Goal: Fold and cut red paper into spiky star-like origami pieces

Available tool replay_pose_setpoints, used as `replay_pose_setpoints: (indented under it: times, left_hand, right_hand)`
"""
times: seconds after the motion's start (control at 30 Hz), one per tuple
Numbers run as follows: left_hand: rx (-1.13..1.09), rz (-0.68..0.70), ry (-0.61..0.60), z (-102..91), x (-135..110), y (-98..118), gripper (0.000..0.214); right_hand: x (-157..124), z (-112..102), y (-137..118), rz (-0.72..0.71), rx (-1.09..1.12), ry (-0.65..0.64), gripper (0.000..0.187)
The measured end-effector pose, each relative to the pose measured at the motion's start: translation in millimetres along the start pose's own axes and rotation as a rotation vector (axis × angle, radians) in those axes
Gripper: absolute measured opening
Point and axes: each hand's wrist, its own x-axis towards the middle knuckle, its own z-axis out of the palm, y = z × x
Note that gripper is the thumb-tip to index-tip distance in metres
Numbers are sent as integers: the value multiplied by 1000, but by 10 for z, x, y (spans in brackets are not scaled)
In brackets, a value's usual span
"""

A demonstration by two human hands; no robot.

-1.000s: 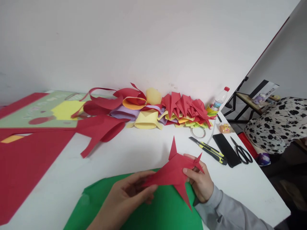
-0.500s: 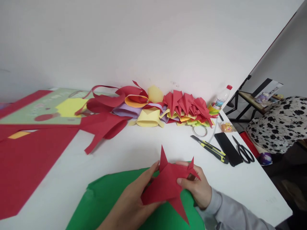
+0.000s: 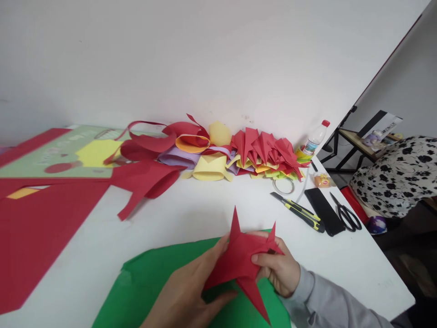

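A folded red paper piece (image 3: 239, 257) with several pointed flaps is held up above a large green sheet (image 3: 160, 273). My right hand (image 3: 278, 269) pinches its right end, the thumb on the front and the other fingers behind. Around its left end curves my left hand (image 3: 191, 282), fingers along the upper left side, some tips hidden. The left thumb lies below the paper's lower edge, a little apart from it. One flap points up beside the left fingers, and a long one hangs down over the green sheet.
Along the wall lie red folded pieces (image 3: 261, 146), rolled yellow paper (image 3: 210, 168) and a large red sheet (image 3: 44, 237). At right are a tape roll (image 3: 283, 186), utility knife (image 3: 297, 212), black flat object (image 3: 324, 212), scissors (image 3: 346, 216) and bottle (image 3: 312, 141). Someone in floral cloth (image 3: 396, 177) is beyond.
My left thumb has moved down off the paper's lower edge, and the left fingers have slid up its left side. The paper has turned slightly. My right hand keeps its pinch.
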Motion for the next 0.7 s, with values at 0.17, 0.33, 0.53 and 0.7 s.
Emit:
replay_pose_setpoints:
  times: [0.17, 0.33, 0.53, 0.7]
  left_hand:
    - [24, 5, 65, -39, 21, 106, 64]
    - [-184, -221, 46, -70, 95, 123, 45]
    - [-289, -349, 13, -97, 149, 195, 36]
    - [-330, -334, -3, -91, 132, 246, 43]
  right_hand:
    - [-46, 9, 51, -47, -71, -29, 44]
    - [-56, -27, -34, -145, -214, -205, 46]
    - [-28, -27, -31, -236, -243, -156, 36]
    - [23, 9, 64, -258, -137, -28, 29]
